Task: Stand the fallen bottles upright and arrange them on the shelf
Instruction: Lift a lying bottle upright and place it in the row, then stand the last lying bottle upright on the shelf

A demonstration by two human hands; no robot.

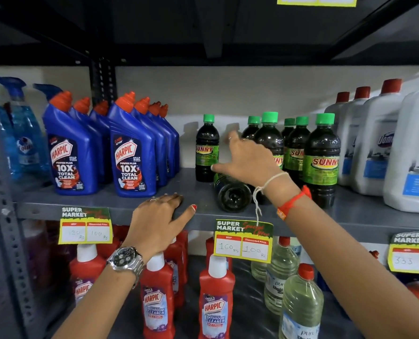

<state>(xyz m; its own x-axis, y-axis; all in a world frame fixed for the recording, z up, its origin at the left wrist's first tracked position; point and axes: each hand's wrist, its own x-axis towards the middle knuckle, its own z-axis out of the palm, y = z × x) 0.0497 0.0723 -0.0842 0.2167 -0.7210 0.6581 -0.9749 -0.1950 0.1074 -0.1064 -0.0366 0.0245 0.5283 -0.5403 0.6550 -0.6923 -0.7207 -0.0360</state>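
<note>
Head view: right hand (pixel 246 162) spread above fallen dark bottle (pixel 231 193).

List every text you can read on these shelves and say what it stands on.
"HARPIC POWER PLUS 10X TOTAL CLEAN": blue bottles
"SUNNY": green-capped bottles
"SUPER MARKET", "MRP 160 Rs", "Discounted Price 100 Rs": centre price tag
"HARPIC BATHROOM CLEANER 10X": red bottles
White jugs' brand: cut off.

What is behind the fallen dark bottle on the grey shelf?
The fallen dark bottle lies base toward the camera. A lone upright green-capped Sunny bottle stands behind it, to the left. The right hand covers its neck end and whatever is directly behind.
</note>
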